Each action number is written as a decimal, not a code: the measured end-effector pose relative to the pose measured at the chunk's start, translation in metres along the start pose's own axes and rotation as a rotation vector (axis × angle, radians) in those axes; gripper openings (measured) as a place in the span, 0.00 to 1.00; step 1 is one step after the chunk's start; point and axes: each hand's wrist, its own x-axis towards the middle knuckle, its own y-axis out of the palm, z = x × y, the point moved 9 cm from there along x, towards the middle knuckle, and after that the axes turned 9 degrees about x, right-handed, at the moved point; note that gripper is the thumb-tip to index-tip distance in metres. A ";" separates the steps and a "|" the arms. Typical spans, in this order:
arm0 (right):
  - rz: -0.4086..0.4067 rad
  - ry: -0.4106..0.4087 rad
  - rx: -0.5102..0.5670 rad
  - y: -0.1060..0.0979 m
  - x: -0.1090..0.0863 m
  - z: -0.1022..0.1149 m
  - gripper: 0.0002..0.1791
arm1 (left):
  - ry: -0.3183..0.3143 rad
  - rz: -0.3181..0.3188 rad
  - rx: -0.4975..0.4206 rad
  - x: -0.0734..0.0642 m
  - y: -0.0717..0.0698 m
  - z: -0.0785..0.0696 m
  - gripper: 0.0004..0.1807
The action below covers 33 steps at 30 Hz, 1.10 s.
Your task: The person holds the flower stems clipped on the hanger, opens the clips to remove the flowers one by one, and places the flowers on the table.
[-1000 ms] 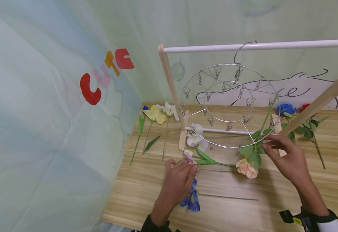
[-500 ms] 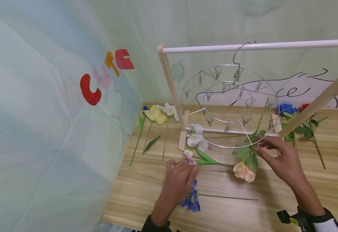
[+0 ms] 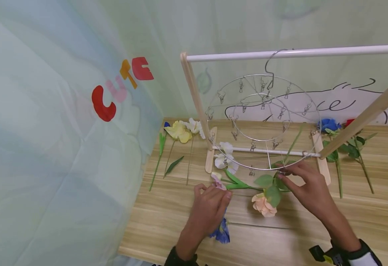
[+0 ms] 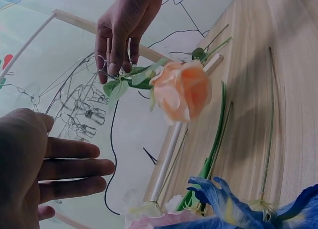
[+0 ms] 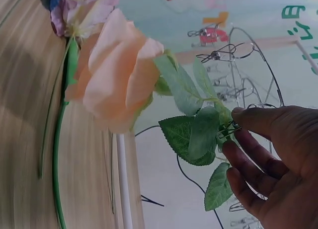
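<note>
A round metal clip hanger (image 3: 269,169) hangs by its hook, with several small wire clips around its two rings. My right hand (image 3: 308,188) is at its front rim, thumb and fingertips pinching a wire clip (image 5: 226,129) where it meets a rose stem. The peach artificial rose (image 3: 264,205) hangs head down there, its green leaves (image 5: 186,132) close by my fingers. To the left, my left hand (image 3: 210,203) is held above the flowers on the table, holding nothing; the left wrist view shows its fingers (image 4: 74,168) straight.
A wooden stand with a white rod (image 3: 227,57) carries the hanger. Artificial flowers lie on the wood table (image 3: 247,247): a yellow one (image 3: 179,131), white ones (image 3: 226,159), a pink one (image 3: 218,181), a blue-violet one (image 3: 222,232), and a blue rose (image 3: 328,125) at right.
My right hand has moved left and toward me, bringing the rose with it. The hanger has turned, so its clips and spokes have shifted. My left hand has barely moved.
</note>
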 end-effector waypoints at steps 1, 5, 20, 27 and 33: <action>0.005 -0.009 -0.004 0.002 0.000 0.002 0.22 | 0.001 0.006 -0.002 0.000 0.001 -0.001 0.20; 0.022 -0.043 -0.006 0.011 -0.001 0.011 0.21 | 0.001 0.017 -0.015 0.001 0.001 -0.002 0.20; 0.122 -0.066 0.069 0.052 0.004 0.033 0.21 | 0.013 0.036 -0.061 0.014 0.005 -0.009 0.22; 0.161 -0.088 0.123 0.068 0.009 0.048 0.17 | 0.020 0.020 -0.049 0.020 0.010 -0.012 0.26; 0.153 -0.076 0.126 0.071 0.011 0.055 0.16 | 0.038 0.002 -0.014 0.023 0.013 -0.016 0.21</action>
